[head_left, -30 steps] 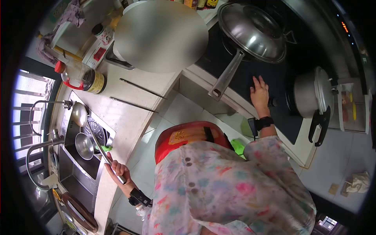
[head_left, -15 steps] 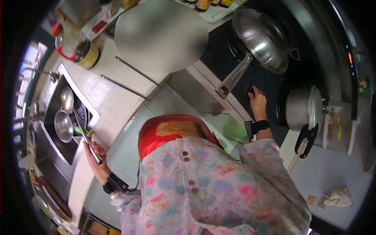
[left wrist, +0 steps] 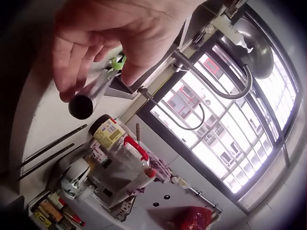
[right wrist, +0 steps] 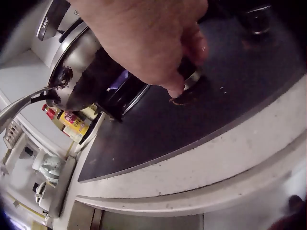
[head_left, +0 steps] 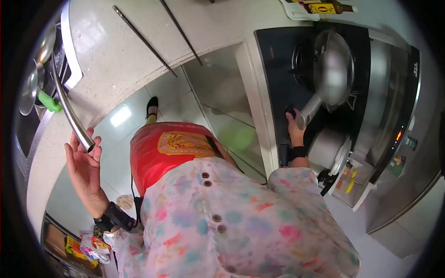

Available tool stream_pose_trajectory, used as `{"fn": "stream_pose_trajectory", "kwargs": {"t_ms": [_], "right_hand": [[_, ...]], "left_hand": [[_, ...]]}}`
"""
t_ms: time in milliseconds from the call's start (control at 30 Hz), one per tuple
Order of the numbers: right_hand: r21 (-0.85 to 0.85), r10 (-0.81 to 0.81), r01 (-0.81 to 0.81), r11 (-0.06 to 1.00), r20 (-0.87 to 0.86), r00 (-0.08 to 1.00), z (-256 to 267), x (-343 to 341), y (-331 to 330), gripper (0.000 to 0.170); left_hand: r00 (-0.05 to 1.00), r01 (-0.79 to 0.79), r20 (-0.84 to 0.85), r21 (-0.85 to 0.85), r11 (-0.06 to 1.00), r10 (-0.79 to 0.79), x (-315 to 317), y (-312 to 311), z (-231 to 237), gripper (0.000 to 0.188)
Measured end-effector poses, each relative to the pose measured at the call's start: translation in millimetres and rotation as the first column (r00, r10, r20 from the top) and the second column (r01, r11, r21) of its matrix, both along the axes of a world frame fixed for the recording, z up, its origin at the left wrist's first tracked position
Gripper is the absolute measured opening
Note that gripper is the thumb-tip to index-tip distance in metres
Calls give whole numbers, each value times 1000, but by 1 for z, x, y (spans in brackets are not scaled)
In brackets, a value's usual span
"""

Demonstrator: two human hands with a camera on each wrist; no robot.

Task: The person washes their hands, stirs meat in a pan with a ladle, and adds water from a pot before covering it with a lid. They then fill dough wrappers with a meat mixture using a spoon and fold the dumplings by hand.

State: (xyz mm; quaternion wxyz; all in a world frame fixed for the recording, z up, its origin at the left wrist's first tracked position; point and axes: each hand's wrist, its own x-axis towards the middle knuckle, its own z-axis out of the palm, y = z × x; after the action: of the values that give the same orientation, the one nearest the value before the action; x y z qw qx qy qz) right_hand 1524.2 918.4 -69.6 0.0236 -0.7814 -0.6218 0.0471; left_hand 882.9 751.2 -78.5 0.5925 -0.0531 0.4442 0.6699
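Note:
My left hand (head_left: 85,171) holds the handle end of a long metal ladle (head_left: 69,113), its palm turned up and the handle between thumb and fingers. The ladle's bowl (head_left: 47,44) lies over the sink at the far left. The handle's dark hollow end (left wrist: 81,107) faces the left wrist camera. At the front of the black cooktop (right wrist: 144,129), my right hand (head_left: 295,132) pinches a control knob (right wrist: 194,77) between thumb and fingers. Beyond it stands a lidded wok (head_left: 334,69), its handle (head_left: 309,111) reaching toward the hand. A bluish-purple glow (right wrist: 119,80) shows beneath the wok.
A pressure cooker (head_left: 327,148) stands right of my right hand. Two long dark sticks (head_left: 143,41) overhang the counter edge (head_left: 104,99). A metal bowl (head_left: 28,90) and a green item (head_left: 49,101) are by the sink. Sauce bottles (head_left: 324,8) lie beyond the cooktop.
My right hand has gone from lying flat on the cooktop to pinching the knob. The left hand keeps the ladle, its palm now turned up more. The head view has swung round.

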Motion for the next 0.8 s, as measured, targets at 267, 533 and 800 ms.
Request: {"fn": "stream_pose_trajectory", "kwargs": {"t_ms": [267, 533, 800], "right_hand": [[5, -28, 28, 1000, 15, 999, 11, -29, 8, 44], [-14, -101, 100, 995, -41, 994, 12, -37, 10, 42], [8, -77, 77, 997, 30, 997, 20, -55, 8, 41]], "left_hand": [[990, 125, -62, -46, 991, -128, 17, -29, -2, 57], [967, 239, -75, -81, 968, -245, 26, -33, -14, 68], [964, 248, -80, -63, 967, -253, 23, -42, -15, 63]]}}
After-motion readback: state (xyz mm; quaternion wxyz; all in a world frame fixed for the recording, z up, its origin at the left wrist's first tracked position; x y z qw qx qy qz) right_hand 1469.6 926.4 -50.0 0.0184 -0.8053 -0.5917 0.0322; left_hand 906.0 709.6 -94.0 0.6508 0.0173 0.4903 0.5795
